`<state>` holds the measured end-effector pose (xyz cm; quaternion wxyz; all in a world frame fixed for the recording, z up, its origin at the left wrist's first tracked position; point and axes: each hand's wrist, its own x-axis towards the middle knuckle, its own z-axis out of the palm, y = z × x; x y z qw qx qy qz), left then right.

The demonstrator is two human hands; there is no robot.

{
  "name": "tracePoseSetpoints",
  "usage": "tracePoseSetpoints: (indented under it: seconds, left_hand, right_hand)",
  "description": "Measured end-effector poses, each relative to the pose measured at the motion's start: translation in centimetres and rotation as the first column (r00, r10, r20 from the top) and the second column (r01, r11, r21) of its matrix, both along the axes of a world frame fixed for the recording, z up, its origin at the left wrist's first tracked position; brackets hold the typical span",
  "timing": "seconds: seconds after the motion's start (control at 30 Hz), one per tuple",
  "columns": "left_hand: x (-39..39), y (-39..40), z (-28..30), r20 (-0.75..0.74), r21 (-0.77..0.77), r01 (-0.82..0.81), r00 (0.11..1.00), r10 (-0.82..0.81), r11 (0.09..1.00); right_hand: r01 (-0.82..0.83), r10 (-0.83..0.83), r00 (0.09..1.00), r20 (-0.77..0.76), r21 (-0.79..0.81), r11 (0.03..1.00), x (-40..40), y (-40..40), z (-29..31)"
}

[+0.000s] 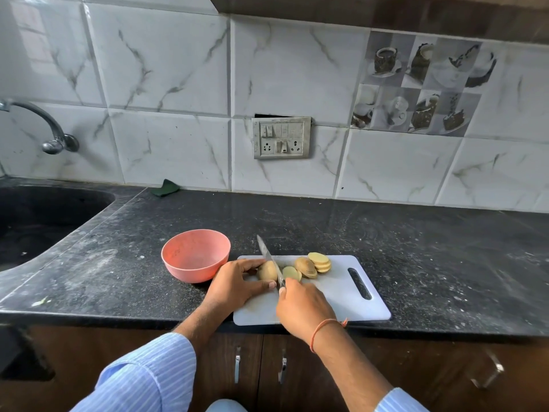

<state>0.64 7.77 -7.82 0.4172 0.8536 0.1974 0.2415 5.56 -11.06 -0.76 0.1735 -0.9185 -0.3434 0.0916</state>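
A white cutting board (350, 304) lies on the black counter near its front edge. On it sits a potato piece (266, 270), and my left hand (234, 285) grips it with curled fingers and thumb. My right hand (303, 307) holds a knife (269, 258) by the handle. Its blade points away from me and rests against the right side of the potato piece. Several cut potato slices (312, 264) lie to the right of the blade, some stacked.
An empty pink bowl (194, 254) stands just left of the board. A black sink (35, 221) with a tap (44, 126) is at the far left. A green scrub pad (165, 188) lies against the tiled wall. A switch panel (281, 137) is on the wall.
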Motion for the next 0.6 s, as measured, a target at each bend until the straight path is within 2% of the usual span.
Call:
tracePoseSetpoints:
  seconds: [0.33,0.6]
  left_hand:
    - [0.0,-0.1,-0.1,0.001,-0.036,-0.023,1.000,0.023,0.999]
    - [-0.2,-0.1,0.3,-0.003,0.033,-0.032,0.999,0.032,0.999]
  right_hand:
    - [-0.022,0.046,0.986,0.161,-0.147,0.989,-2.6,-4.0,-0.3]
    - [0.033,-0.035,0.999,0.027,0.043,0.999,-1.3,-5.3,0.1]
